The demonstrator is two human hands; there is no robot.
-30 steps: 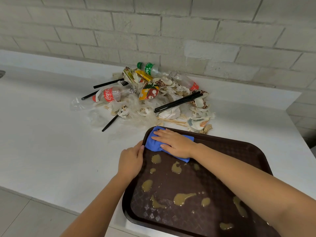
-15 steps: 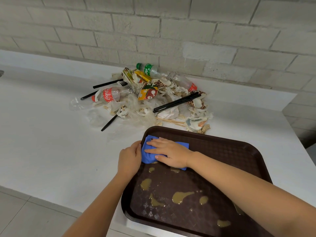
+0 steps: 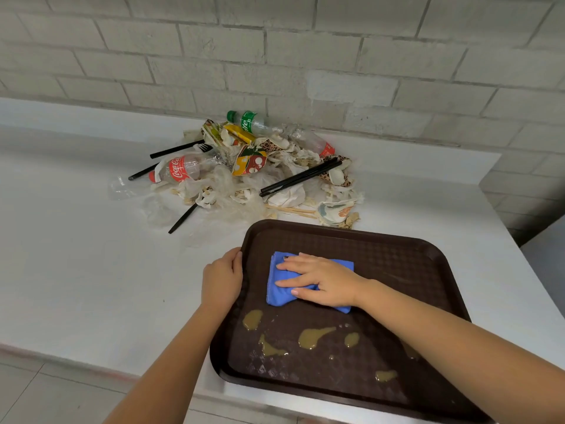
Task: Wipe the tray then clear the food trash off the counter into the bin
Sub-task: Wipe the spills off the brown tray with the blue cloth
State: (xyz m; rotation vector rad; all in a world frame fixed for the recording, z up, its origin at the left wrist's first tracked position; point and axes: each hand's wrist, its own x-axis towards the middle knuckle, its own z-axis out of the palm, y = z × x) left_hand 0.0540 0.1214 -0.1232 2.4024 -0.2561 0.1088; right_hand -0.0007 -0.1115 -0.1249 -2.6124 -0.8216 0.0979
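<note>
A dark brown tray lies on the white counter, its near edge hanging past the counter's front. My right hand presses flat on a folded blue cloth in the tray's far left part. My left hand grips the tray's left rim. Several greenish-brown sauce blotches dot the tray's near half. Behind the tray sits a heap of food trash: a cola bottle, a green-capped bottle, black chopsticks, crumpled paper and wrappers.
A grey brick wall backs the counter. Black plastic cutlery and clear plastic film lie at the heap's left side. The counter ends at the right beyond the tray. Tiled floor shows below the front edge. No bin is in view.
My right hand slid the blue cloth toward me across the tray's far left part; the blotches there are gone. My left hand stays on the rim.
</note>
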